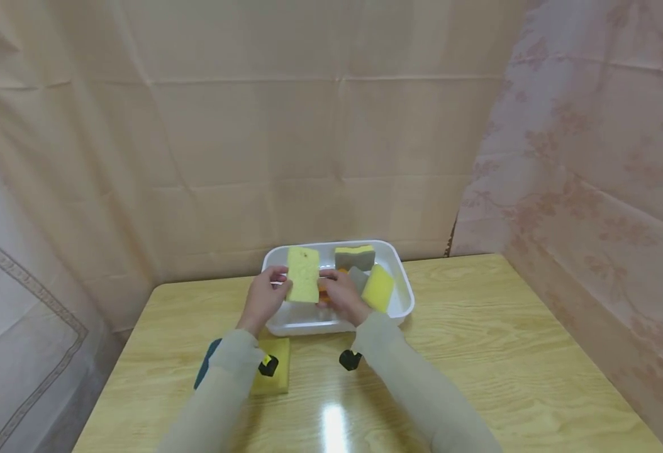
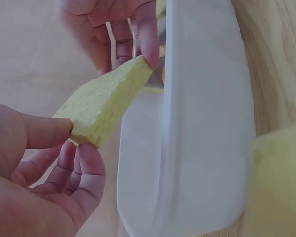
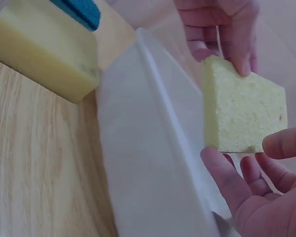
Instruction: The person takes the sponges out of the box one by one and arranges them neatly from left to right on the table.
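Observation:
A pale yellow sponge (image 1: 303,275) is held up over the white tray (image 1: 309,328), its broad face toward the head camera. My left hand (image 1: 265,297) pinches one edge between thumb and fingers; the left wrist view shows this grip on the sponge (image 2: 108,101) closely. On the opposite edge, my right hand (image 1: 344,296) pinches it too, as the right wrist view shows with the sponge (image 3: 246,106) between both hands. Inside the tray lie a grey-and-yellow sponge (image 1: 355,258), a bright yellow sponge (image 1: 378,288) and a grey piece (image 1: 358,277). Something orange there is mostly hidden by the right hand.
In front of the tray, a larger yellow sponge (image 1: 277,374) lies on the wooden table (image 1: 479,352), partly under the left forearm. A teal piece (image 3: 81,12) sits beside it. Beige cloth (image 1: 309,138) hangs behind the table, patterned cloth (image 1: 603,189) at the right.

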The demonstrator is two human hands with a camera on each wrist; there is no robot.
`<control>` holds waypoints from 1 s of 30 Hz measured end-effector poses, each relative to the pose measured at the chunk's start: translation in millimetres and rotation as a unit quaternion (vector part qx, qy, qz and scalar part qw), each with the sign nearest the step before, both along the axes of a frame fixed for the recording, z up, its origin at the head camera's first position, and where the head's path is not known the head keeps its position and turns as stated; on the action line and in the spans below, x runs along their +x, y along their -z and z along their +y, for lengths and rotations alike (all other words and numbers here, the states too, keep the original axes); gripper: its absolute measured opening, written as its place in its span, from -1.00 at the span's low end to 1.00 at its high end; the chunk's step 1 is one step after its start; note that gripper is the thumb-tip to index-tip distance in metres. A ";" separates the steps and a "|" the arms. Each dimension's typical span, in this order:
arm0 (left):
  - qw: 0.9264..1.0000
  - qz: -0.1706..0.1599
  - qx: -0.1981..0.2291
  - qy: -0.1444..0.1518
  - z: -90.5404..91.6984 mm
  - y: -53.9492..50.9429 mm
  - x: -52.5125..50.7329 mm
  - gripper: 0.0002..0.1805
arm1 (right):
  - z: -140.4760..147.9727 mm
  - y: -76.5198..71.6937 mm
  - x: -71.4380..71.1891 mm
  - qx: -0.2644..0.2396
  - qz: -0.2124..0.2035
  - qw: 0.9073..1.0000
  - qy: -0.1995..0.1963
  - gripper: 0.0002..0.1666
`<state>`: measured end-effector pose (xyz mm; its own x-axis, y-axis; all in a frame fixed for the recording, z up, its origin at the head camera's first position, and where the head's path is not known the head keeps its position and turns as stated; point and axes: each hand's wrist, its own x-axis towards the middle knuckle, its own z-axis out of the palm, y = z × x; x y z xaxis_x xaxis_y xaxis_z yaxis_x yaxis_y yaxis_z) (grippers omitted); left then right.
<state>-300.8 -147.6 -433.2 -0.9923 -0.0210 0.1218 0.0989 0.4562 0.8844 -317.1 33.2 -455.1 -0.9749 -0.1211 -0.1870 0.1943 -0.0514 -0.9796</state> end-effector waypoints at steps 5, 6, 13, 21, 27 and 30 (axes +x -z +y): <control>1.000 0.006 0.009 -0.009 5.0 0.7 8.6 -0.50 | 7.0 -4.7 4.2 0.018 0.009 1.000 0.007 -0.58; 1.000 0.012 0.009 -0.010 5.5 0.6 10.3 -0.49 | 7.9 -6.0 5.8 0.016 0.011 1.000 0.006 -0.57; 0.997 0.067 -0.022 -0.004 12.1 4.6 22.9 -0.52 | 15.7 -9.3 25.1 0.025 0.043 0.999 0.010 -0.42; 0.997 0.072 -0.026 -0.020 17.1 11.0 36.1 -0.55 | 21.4 -6.9 38.8 0.050 0.084 0.995 0.018 -0.47; 0.994 0.095 -0.029 -0.035 21.5 15.6 44.5 -0.63 | 23.1 -2.0 45.3 0.116 0.156 0.980 0.028 -0.55; 0.993 0.102 -0.031 -0.041 24.5 17.8 50.2 -0.64 | 26.0 -0.6 53.1 0.140 0.165 0.976 0.030 -0.54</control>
<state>-250.6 -123.1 -451.0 -0.9424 -0.0864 0.3233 0.2332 0.5232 0.8197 -264.0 59.2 -454.6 -0.9913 -0.0520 0.1207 -0.1294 0.2257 -0.9656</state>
